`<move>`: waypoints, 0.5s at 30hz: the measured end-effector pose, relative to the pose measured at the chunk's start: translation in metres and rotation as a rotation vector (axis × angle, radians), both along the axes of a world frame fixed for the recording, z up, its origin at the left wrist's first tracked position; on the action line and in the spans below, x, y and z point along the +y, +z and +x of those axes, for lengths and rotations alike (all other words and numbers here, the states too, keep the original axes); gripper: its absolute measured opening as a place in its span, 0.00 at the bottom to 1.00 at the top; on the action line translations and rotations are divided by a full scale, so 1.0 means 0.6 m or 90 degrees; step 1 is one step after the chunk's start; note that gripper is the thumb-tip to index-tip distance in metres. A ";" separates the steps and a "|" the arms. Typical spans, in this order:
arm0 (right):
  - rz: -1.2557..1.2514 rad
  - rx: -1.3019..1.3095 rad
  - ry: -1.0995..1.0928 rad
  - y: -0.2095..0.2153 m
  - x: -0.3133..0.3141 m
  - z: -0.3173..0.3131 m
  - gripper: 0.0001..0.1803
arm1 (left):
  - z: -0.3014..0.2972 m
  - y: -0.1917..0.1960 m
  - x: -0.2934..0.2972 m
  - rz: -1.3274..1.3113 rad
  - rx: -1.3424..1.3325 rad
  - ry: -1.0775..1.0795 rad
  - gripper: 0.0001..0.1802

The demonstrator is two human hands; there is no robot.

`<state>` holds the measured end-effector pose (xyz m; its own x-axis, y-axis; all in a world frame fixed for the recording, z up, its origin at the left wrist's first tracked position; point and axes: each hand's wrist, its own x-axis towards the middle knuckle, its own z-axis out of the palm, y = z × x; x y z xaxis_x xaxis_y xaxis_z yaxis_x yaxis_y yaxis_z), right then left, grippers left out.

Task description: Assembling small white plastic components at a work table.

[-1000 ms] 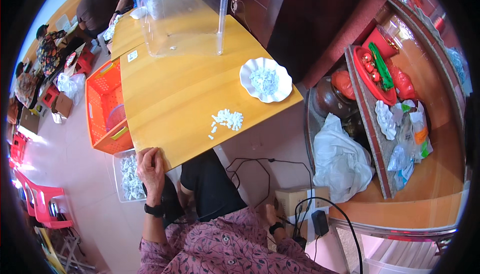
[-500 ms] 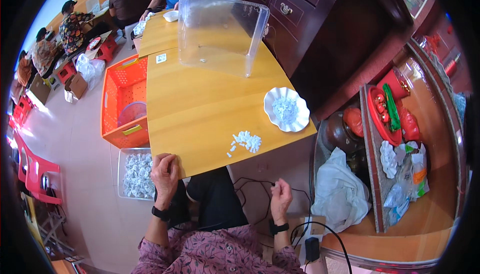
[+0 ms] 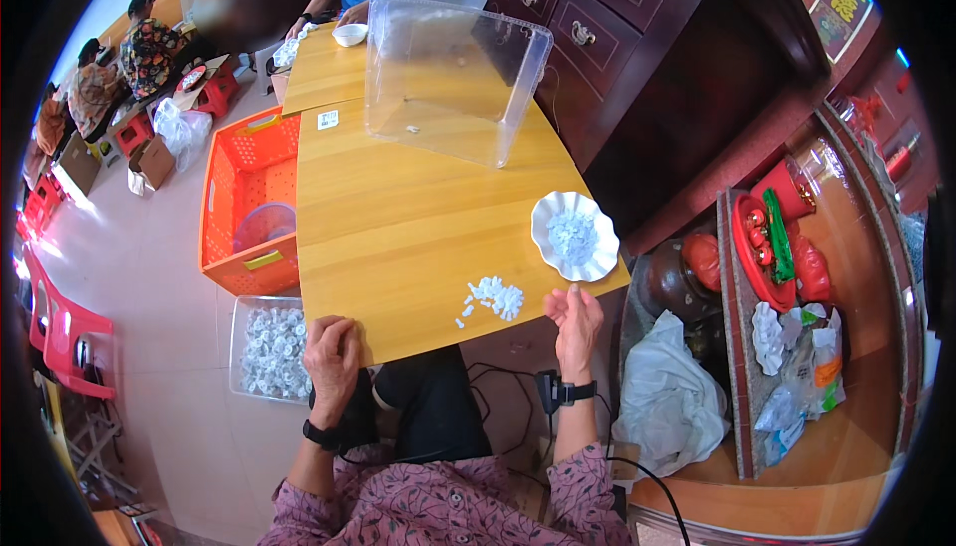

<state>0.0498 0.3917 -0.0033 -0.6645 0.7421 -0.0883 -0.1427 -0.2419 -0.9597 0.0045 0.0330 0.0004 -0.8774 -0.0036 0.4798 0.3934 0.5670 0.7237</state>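
My left hand (image 3: 332,355) rests at the near left corner of the yellow wooden table (image 3: 398,237), its fingers curled closed; whatever they might hold is hidden. Raised at the table's near right edge, my right hand (image 3: 574,325) has its fingers apart and nothing visible in it. Just beyond it sits a white scalloped dish (image 3: 541,224) filled with small pale bluish-white pieces (image 3: 573,236). A loose heap of similar small white pieces (image 3: 498,299) lies on the table between my hands, nearer the right one.
A clear plastic bin (image 3: 448,98) lies tipped on the far part of the table. Left of it stand an orange crate (image 3: 224,237) and a clear tub of small whitish parts (image 3: 271,347). A dark drawer cabinet (image 3: 637,78) and a white bag (image 3: 672,407) are at right. A co-worker in blue sits beyond.
My right hand has come up from beside my lap to the table's near right edge, its fingers opening. My left hand stays at the corner. The view has shifted slightly.
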 end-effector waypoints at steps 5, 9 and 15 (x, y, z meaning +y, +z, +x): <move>-0.058 0.008 0.038 -0.003 0.029 -0.028 0.16 | 0.001 0.002 -0.002 0.011 -0.017 -0.005 0.06; -0.107 0.008 0.042 -0.003 0.045 -0.046 0.14 | 0.002 0.006 -0.006 0.009 -0.008 -0.006 0.07; -0.019 -0.048 -0.022 -0.011 0.050 -0.058 0.10 | 0.003 0.006 -0.007 0.025 -0.019 -0.013 0.07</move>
<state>0.0151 0.4217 -0.0096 -0.6294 0.7605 -0.1596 -0.0790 -0.2669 -0.9605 0.0064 0.0290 0.0043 -0.8914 -0.0043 0.4532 0.3821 0.5306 0.7566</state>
